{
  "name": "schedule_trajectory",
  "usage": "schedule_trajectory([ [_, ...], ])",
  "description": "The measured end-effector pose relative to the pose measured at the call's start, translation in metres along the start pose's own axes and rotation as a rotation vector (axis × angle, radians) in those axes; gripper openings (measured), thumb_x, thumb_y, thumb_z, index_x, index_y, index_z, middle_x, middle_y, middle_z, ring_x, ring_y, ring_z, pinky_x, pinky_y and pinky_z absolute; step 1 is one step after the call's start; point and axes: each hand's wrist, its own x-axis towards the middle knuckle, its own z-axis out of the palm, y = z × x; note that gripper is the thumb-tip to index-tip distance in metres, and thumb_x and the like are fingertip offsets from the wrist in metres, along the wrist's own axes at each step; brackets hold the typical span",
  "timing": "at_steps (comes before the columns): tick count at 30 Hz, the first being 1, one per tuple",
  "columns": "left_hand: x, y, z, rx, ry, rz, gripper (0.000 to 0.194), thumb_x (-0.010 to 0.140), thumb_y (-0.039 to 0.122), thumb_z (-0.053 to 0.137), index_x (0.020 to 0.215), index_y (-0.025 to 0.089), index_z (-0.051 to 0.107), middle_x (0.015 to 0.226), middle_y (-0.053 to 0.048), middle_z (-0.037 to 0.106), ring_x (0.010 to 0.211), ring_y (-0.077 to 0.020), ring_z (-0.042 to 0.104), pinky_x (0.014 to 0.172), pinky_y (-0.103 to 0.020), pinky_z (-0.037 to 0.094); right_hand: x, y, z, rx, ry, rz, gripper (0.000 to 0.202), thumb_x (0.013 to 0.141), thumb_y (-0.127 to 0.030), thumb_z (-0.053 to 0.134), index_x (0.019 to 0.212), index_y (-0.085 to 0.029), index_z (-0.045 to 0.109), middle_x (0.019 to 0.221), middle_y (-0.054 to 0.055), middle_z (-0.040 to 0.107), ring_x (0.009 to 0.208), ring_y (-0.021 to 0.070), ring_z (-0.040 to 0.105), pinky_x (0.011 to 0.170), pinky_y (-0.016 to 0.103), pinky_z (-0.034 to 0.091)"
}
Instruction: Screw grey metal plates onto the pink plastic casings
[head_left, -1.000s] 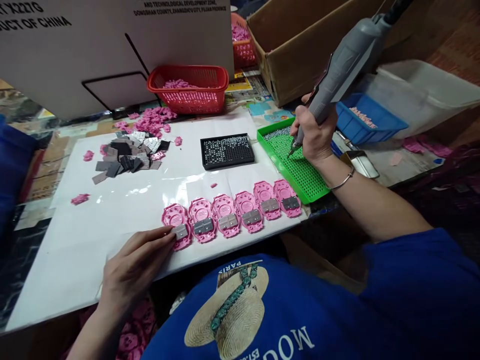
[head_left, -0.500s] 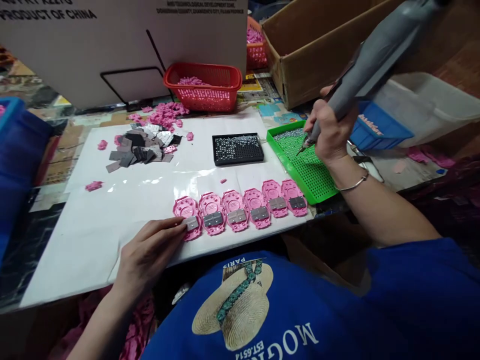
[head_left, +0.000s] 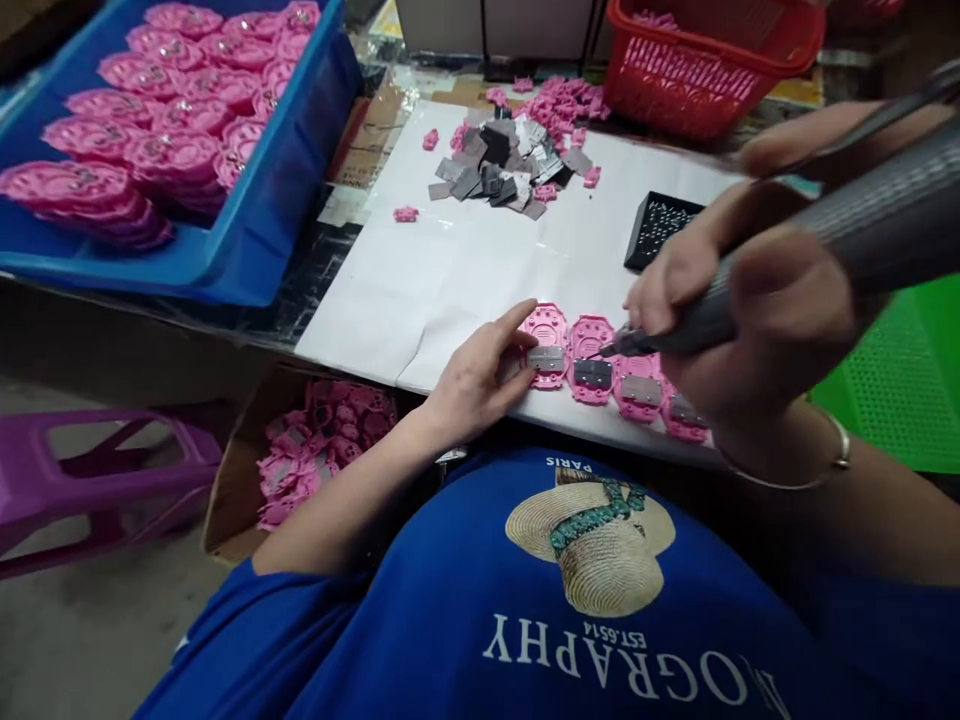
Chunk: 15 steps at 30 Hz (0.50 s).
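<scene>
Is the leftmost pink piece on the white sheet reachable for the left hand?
Probably yes: only white sheet shows between the left hand and that pink piece; the screwdriver is off right.

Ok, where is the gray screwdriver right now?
The gray screwdriver is on the right side of the head view, gripped in the right hand, its tip close to the second pink casing from the left.

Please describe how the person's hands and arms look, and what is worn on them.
The left hand and right hand wear no gloves. A thin, silvery bangle circles the right wrist. The left blue sleeve ends near the elbow.
</scene>
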Motion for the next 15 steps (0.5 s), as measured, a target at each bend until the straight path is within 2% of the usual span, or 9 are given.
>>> schedule_trajectory([
  [2, 0.0, 0.001, 0.001, -0.007, 0.009, 0.01, 0.064, 0.089, 0.015, 0.058, 0.148, 0.016, 0.035, 0.111, -0.009, 0.068, 0.096, -0.0145, 0.064, 0.089, -0.03, 0.052, -0.004, 0.006, 0.02, 0.055, -0.043, -0.059, 0.02, 0.072, -0.035, 0.08, 0.09, -0.03, 0.072, 0.062, -0.005, 0.048, 0.046, 0.009, 0.046, 0.039, 0.026, 0.04],
  [4, 0.0, 0.0, 0.001, -0.011, 0.011, 0.017, 0.066, 0.088, 0.015, 0.059, 0.149, 0.016, 0.033, 0.11, -0.008, 0.068, 0.097, -0.0153, 0.063, 0.09, -0.031, 0.051, -0.004, 0.013, 0.029, 0.113, -0.1, -0.02, 0.02, 0.073, -0.032, 0.078, 0.092, -0.028, 0.071, 0.06, -0.007, 0.051, 0.045, 0.0082, 0.048, 0.038, 0.023, 0.039],
  [9, 0.0, -0.002, 0.003, -0.019, 0.022, 0.035, 0.065, 0.089, 0.017, 0.057, 0.15, 0.017, 0.032, 0.108, -0.008, 0.066, 0.095, -0.0164, 0.062, 0.089, -0.032, 0.051, -0.006, 0.021, 0.035, 0.194, -0.125, 0.031, 0.023, 0.073, -0.025, 0.077, 0.093, -0.019, 0.068, 0.057, -0.006, 0.053, 0.04, 0.0079, 0.046, 0.036, 0.022, 0.037],
  [15, 0.0, -0.003, 0.004, -0.025, 0.027, 0.044, 0.063, 0.091, 0.02, 0.055, 0.15, 0.019, 0.032, 0.107, -0.007, 0.066, 0.095, -0.0165, 0.061, 0.088, -0.031, 0.051, -0.011, 0.025, 0.039, 0.129, -0.126, 0.024, 0.022, 0.072, -0.029, 0.076, 0.091, -0.025, 0.068, 0.054, -0.007, 0.046, 0.041, 0.0092, 0.043, 0.034, 0.023, 0.038],
])
